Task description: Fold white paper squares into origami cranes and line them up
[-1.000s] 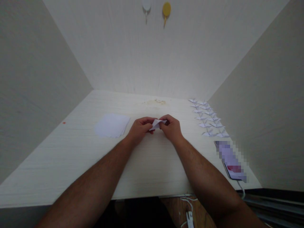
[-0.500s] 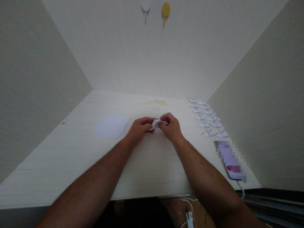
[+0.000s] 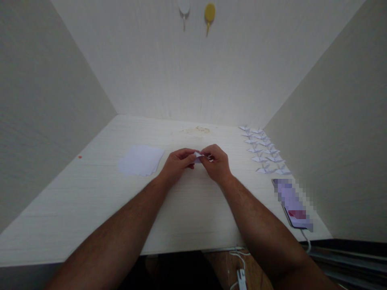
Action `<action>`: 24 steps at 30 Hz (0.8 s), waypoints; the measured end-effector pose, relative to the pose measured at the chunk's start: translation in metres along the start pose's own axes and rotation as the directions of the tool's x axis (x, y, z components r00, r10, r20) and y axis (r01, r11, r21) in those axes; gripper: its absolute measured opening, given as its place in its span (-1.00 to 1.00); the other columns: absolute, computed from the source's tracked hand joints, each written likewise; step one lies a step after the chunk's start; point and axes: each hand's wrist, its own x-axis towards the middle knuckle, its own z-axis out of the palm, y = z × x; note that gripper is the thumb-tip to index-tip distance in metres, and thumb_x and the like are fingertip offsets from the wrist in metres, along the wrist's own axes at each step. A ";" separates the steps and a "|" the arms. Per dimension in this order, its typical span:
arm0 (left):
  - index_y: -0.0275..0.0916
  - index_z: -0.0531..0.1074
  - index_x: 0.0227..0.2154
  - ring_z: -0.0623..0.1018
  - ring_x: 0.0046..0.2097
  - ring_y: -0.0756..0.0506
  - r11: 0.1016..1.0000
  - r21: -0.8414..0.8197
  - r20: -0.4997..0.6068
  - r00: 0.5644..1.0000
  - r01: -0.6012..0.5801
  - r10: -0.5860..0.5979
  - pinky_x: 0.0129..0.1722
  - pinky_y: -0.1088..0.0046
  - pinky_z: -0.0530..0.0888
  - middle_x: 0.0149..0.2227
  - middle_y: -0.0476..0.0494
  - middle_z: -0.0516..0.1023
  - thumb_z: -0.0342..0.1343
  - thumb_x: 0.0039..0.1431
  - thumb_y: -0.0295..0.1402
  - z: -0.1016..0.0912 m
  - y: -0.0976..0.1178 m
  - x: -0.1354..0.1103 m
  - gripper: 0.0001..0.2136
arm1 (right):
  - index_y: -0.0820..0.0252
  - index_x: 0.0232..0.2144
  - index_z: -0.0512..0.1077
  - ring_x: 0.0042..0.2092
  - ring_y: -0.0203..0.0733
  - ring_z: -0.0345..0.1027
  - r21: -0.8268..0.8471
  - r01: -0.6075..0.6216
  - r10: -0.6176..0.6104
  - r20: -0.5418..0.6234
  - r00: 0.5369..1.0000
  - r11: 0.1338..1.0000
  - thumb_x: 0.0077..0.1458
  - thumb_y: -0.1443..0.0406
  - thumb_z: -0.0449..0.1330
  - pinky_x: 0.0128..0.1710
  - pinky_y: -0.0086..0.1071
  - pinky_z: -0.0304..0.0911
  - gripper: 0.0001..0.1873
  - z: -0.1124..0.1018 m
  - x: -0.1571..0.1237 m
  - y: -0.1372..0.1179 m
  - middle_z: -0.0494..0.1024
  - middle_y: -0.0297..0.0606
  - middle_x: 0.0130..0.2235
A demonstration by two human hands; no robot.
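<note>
Between my two hands is a small folded piece of white paper [image 3: 198, 158], held over the middle of the table. My left hand [image 3: 179, 163] pinches its left side, thumb on the near face and fingers behind. My right hand [image 3: 217, 161] grips the right side with thumb and fingers close together. Fingers cover much of the paper, so its full shape is hidden. To the left of my left hand lies a loose stack of white paper sheets [image 3: 140, 160].
Several folded white paper cranes [image 3: 255, 150] stand in two rows at the right of the white table [image 3: 187, 217]. A phone [image 3: 292, 203] with a cable lies nearer on that side. Walls enclose the table's back and sides. A power strip [image 3: 241, 278] is on the floor below.
My right fingers have closed over the paper and moved slightly left, nearer my left hand. Less of the paper shows now, and its raised flap looks flatter.
</note>
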 end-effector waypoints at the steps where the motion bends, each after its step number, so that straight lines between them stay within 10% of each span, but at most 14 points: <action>1: -0.25 0.59 -0.30 0.46 -0.44 0.02 1.000 0.020 0.002 1.000 -0.009 0.009 -0.42 0.46 0.43 -0.38 -0.10 0.58 0.30 -0.03 -0.26 0.000 -0.001 0.000 -0.77 | 0.11 -0.40 0.45 -0.30 -0.27 0.35 -0.002 0.016 -0.016 -0.002 1.000 1.000 0.00 0.43 0.17 -0.33 -0.37 0.31 -0.87 0.000 0.000 0.000 0.45 -0.33 -0.36; 24: -0.30 0.57 -0.40 0.48 -0.47 0.00 0.998 0.036 0.012 0.999 0.043 -0.043 -0.47 0.48 0.42 -0.49 -0.08 0.54 0.32 -0.06 -0.21 -0.002 0.001 0.001 -0.75 | 0.13 -0.46 0.53 -0.36 -0.33 0.40 0.113 0.186 -0.179 -0.070 0.981 0.976 -0.01 0.49 0.15 -0.42 -0.45 0.29 -0.79 0.002 -0.001 0.003 0.53 -0.29 -0.36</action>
